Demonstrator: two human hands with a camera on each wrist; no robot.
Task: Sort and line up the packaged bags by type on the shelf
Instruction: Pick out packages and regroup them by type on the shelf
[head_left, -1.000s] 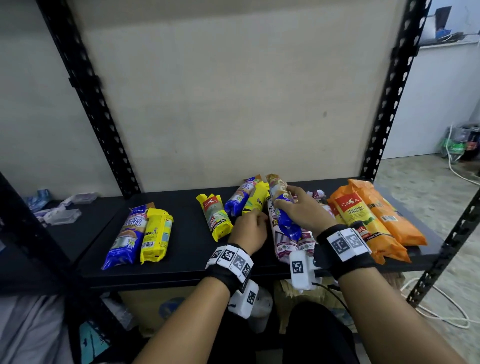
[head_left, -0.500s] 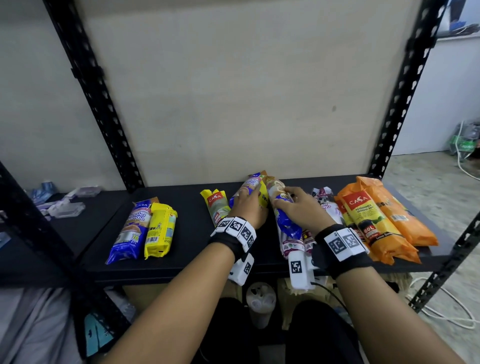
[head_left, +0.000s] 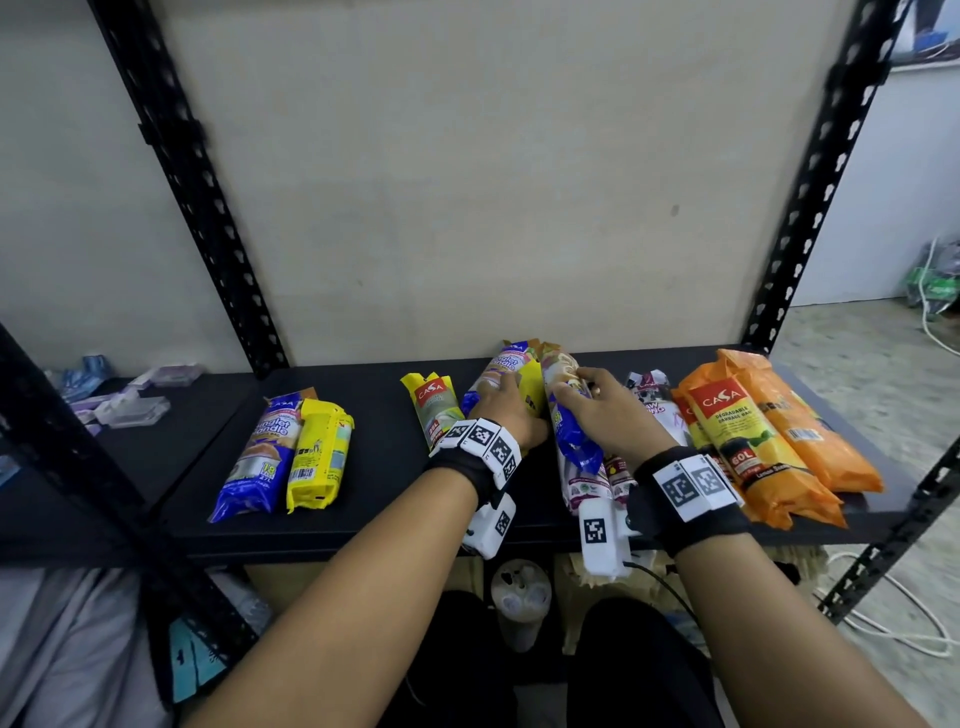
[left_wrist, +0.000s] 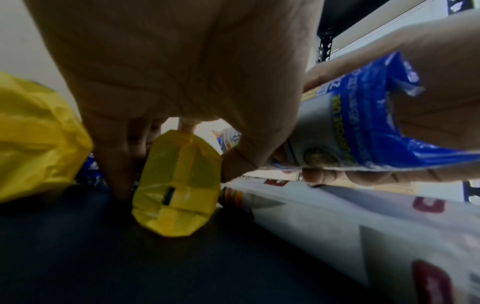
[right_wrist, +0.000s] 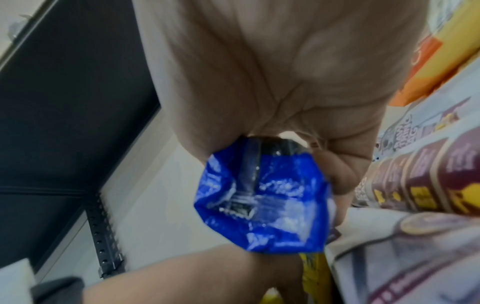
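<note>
In the middle of the black shelf (head_left: 363, 499), my left hand (head_left: 503, 389) grips a small yellow pack (left_wrist: 179, 185), thumb on one side and fingers on the other. A blue pack (head_left: 493, 366) lies under the left hand's fingers. Beside it my right hand (head_left: 584, 387) grips a long pack with a blue end (head_left: 574, 447), lifted over the white and maroon packs (head_left: 587, 486). A blue pack (head_left: 257, 457) and a yellow pack (head_left: 318, 457) lie side by side at the left. A yellow-green pack (head_left: 436, 410) lies left of my left hand.
Orange packs (head_left: 753, 447) are stacked at the shelf's right end, near its front edge. Black perforated uprights (head_left: 208, 208) stand at the back corners. Clear plastic items (head_left: 124, 410) sit on the neighbouring shelf to the left. Bare shelf lies between the left pair and the middle group.
My left hand has moved from the shelf's front back to the middle pile and closed on the yellow pack. The right hand has kept its hold on the blue-ended pack.
</note>
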